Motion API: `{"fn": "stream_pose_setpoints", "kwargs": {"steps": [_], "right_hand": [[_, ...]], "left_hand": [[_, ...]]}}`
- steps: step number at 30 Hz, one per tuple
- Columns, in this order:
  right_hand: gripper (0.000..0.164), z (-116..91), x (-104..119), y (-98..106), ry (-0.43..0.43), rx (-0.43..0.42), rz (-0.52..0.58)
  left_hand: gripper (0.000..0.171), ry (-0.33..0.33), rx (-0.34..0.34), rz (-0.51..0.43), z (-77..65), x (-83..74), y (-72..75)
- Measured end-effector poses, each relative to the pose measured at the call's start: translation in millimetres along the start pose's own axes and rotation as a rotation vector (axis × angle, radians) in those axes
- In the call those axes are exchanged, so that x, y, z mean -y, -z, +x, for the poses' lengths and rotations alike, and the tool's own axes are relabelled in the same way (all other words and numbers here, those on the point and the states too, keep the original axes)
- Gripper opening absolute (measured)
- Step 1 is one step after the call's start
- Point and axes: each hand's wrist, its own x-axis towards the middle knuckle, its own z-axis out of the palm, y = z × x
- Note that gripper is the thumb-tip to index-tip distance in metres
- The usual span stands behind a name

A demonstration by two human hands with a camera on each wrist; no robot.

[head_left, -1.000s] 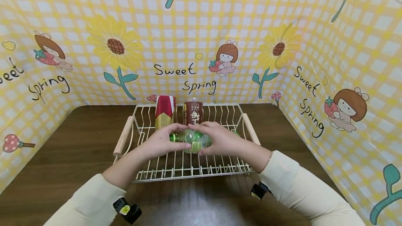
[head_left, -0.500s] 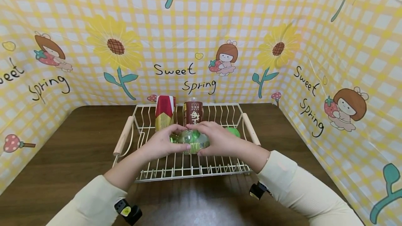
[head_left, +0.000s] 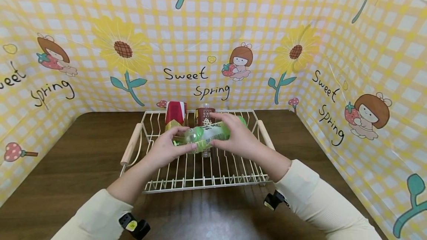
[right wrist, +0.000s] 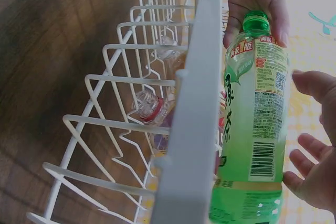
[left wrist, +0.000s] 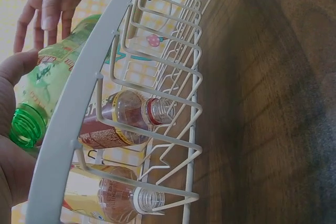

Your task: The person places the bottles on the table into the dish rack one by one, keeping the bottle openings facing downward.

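Both hands hold a green tea bottle (head_left: 213, 132) sideways over the white wire rack (head_left: 200, 188). Its green open neck (left wrist: 25, 124) points left, and the cap is absent. My left hand (head_left: 163, 149) grips the neck end, thumb in front and fingers behind. Around the body curves my right hand (head_left: 241, 138), thumb low and fingers over the far side. The right wrist view shows the label and barcode on the green bottle (right wrist: 257, 108), with the right fingers (right wrist: 312, 169) at its side.
Behind the hands, a red and gold bottle (head_left: 175, 112) and a dark red bottle (head_left: 205, 113) stand neck down in the rack. Wooden handles flank it, one on the left (head_left: 131, 144), one on the right (head_left: 267, 136). A patterned cloth (head_left: 200, 29) surrounds the brown table (head_left: 90, 151).
The green bottle has risen and moved back from the rack's middle, its right end now tilted upward. My right hand has gone up with it; my left hand has shifted slightly left.
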Motion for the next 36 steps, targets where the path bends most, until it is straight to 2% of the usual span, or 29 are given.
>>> {"fn": "stream_pose_setpoints", "kwargs": {"steps": [7, 12, 18, 22, 27, 32, 36], "right_hand": [[0.064, -2, -3, 1, -0.091, -0.160, 0.233], [0.059, -3, -7, 0, -0.128, -0.266, 0.410], [0.060, -5, -11, -6, -0.196, -0.334, 0.580], [0.060, -4, -12, -13, -0.267, -0.318, 0.607], [0.060, -2, -10, -20, -0.351, -0.237, 0.640], [0.062, 1, -5, -21, -0.358, -0.209, 0.779], [0.066, 2, -1, -22, -0.341, -0.223, 0.837]], "left_hand": [[0.063, 0.018, -0.039, -0.091, 0.7, 2.7, 0.5], [0.062, 0.029, -0.101, -0.139, 0.6, 4.2, 0.7], [0.065, 0.057, -0.179, -0.276, -0.1, 0.7, 0.6], [0.065, 0.051, -0.225, -0.329, 0.1, -3.5, -1.9], [0.060, 0.020, -0.240, -0.395, -1.2, -8.6, -7.6], [0.061, 0.018, -0.196, -0.412, -1.1, -8.6, -11.9], [0.068, 0.000, -0.124, -0.396, -0.7, -7.2, -13.7]]}}
